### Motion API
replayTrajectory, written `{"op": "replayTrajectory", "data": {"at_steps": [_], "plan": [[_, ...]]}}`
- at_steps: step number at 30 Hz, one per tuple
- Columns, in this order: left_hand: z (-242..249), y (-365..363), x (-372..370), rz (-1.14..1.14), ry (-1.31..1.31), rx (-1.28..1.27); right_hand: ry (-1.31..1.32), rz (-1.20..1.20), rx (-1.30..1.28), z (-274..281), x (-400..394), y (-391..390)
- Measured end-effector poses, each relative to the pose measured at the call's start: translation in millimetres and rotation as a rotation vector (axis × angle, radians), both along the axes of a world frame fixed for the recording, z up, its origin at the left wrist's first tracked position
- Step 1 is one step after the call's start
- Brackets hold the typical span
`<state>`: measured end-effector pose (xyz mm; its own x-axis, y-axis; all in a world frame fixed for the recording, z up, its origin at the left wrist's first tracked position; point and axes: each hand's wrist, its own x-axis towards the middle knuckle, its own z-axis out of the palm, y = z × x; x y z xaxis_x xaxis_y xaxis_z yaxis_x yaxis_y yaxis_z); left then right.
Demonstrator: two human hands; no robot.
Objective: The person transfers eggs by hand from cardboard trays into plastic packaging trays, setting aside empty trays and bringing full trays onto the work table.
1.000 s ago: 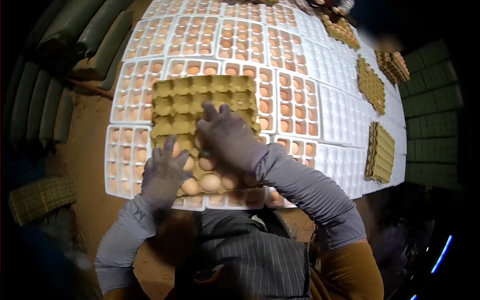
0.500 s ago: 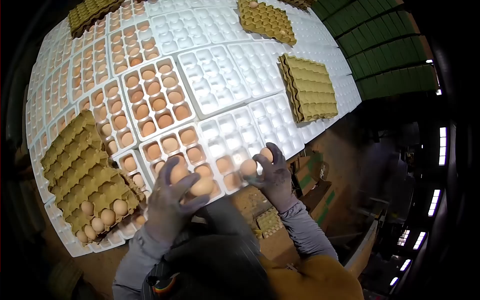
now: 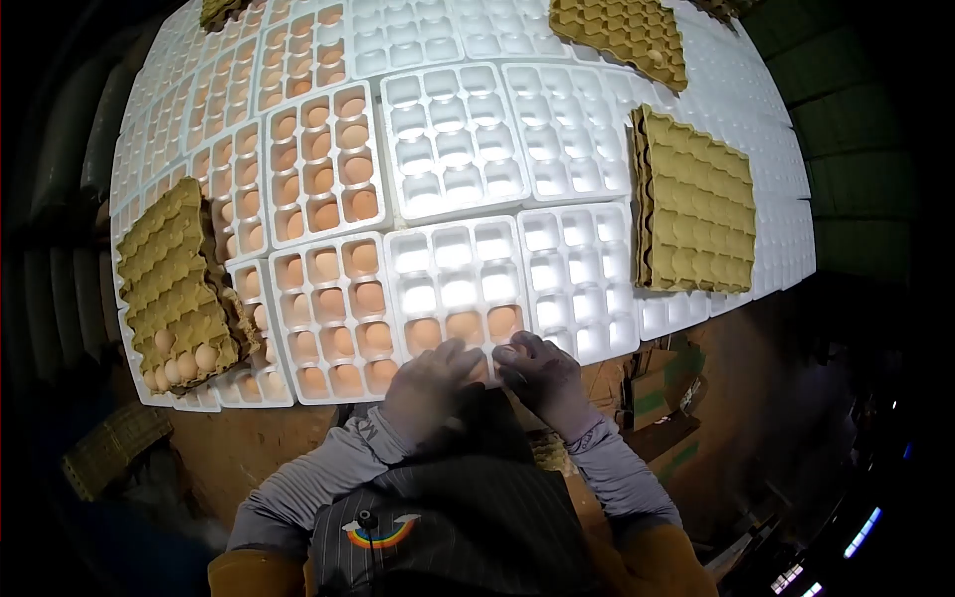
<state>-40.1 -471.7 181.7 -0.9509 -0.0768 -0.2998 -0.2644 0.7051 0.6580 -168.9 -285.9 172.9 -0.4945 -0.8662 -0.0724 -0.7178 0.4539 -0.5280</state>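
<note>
A white foam egg tray lies directly before me, with brown eggs in the row just beyond my fingers. My left hand, gloved and somewhat blurred, bends its fingers over the tray's near row; whatever is under them is hidden. Beside it, my gloved right hand has its fingers curled round an egg at the near right corner. Another egg shows partly between the two hands. To the left, a neighbouring foam tray is filled with brown eggs.
At left, a pulp egg carton with several eggs rests on the trays. Stacked pulp cartons sit at right, and another pulp carton lies at the back. Cardboard boxes stand below the table's right side.
Both hands have come together over the near row of the tray. Eggs formerly in my hands are now seated there, with more brown eggs showing. The view has shifted too.
</note>
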Motion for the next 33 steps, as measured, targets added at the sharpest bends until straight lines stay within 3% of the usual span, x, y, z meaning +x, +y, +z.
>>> {"op": "replayTrajectory", "data": {"at_steps": [4,6,8,9,10,13,14,16,19,21,22,24,25,27,28,31,32,33], "plan": [[-15.9,-29.4,-22.7,0.463,0.364,0.054,0.092,-0.124,-0.343,-25.3,-32.0,-43.9],[-30.1,-39.2,-36.5,0.391,0.419,-0.234,0.045,-0.16,-0.377,-39.4,-38.0,-67.3],[-62.5,-46.5,-36.5,0.275,0.433,-0.267,0.157,-0.04,-0.299,-57.2,-41.7,-72.3],[-47.5,-46.1,-33.3,0.227,0.481,-0.343,0.192,-0.04,-0.302,-57.7,-39.8,-71.6],[-38.0,-49.3,-26.9,0.232,0.513,-0.264,0.187,-0.049,-0.344,-53.1,-37.4,-73.2],[1.5,-67.9,17.6,0.326,0.625,-0.252,-0.217,-0.258,-0.373,-12.9,-13.4,-93.5],[13.4,-78.0,38.1,0.358,0.641,-0.286,0.067,0.021,-0.441,8.8,-7.5,-116.3],[46.1,-118.7,95.0,0.475,0.645,-0.384,-0.042,0.264,-0.574,57.4,21.2,-171.5],[91.0,-184.6,197.8,0.787,0.474,-0.563,-0.193,0.475,-0.485,72.0,74.2,-249.8],[83.0,-242.9,276.3,0.856,0.265,-0.654,-0.115,0.636,-0.498,68.1,117.1,-300.6],[83.2,-267.6,302.3,0.866,0.271,-0.646,-0.048,0.677,-0.496,73.1,136.7,-324.2],[78.7,-309.4,339.9,0.631,0.07,-0.768,0.108,0.718,-0.352,68.7,164.9,-351.4],[73.7,-325.6,349.7,0.63,0.08,-0.752,0.116,0.715,-0.336,67.7,171.6,-357.8],[61.0,-351.0,366.3,0.423,0.046,-0.623,-0.02,0.724,-0.274,64.5,173.0,-364.9],[59.3,-358.2,369.3,0.425,0.057,-0.606,-0.116,0.603,-0.36,74.0,174.8,-367.6],[63.9,-366.4,375.2,0.356,0.122,-0.439,-1.046,0.043,-0.253,90.3,174.8,-369.7],[61.1,-364.5,378.9,0.351,0.134,-0.426,-0.849,0.229,-0.28,88.4,173.2,-376.4],[58.3,-359.5,381.7,0.657,0.308,-0.143,-0.653,0.316,-0.098,97.9,180.0,-383.8]]}}
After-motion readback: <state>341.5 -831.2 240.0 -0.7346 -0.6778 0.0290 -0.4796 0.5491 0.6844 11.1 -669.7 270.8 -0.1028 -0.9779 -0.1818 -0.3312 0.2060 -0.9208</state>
